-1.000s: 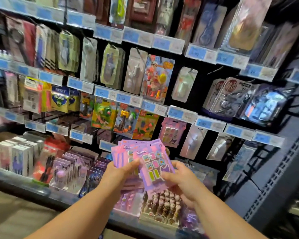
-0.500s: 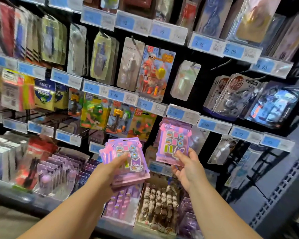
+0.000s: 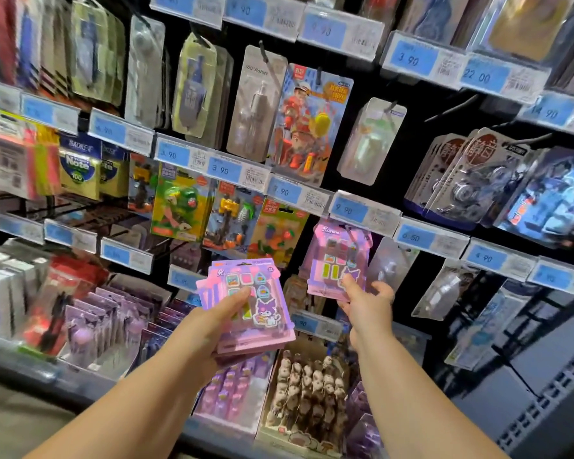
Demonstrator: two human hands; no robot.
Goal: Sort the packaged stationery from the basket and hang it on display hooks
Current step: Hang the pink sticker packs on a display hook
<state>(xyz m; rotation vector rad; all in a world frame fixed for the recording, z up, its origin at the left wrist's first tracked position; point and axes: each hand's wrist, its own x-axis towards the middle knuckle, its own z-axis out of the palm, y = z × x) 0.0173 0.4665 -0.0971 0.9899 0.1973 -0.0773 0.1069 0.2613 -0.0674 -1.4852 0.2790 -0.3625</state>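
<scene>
Grips in the left hand (image 3: 209, 329) a stack of Kuromi eraser packs (image 3: 256, 303), thumb laid across the top card's face, fingers curled beneath. Carries it low and tilted face-up, hang-hole ends turned up and away toward the shelving.

Further right and higher: a single Kuromi pack (image 3: 337, 260), upright, long axis vertical, top edge tucked just under the 9.90 price label (image 3: 350, 210). Seemingly hung on the hook there, though the hook itself is hidden behind the label.

Touches that pack's lower right corner with the right hand (image 3: 367, 304), placed directly below it, fingertips (image 3: 345, 281) on the card, thumb spread out to the side. Pinching or merely steadying: cannot tell from this angle.

Turns, for the coming move, on one relation: hook site up and to the right of the stack, straight above the right hand, far nearer to it than to the left. Probably calls for drawing the next card off the stack with the right hand, hole end uppermost, and threading it in front of the hung pack. Risks missing the hole, given the unseen hook tip and the narrow gap under the label.
</scene>
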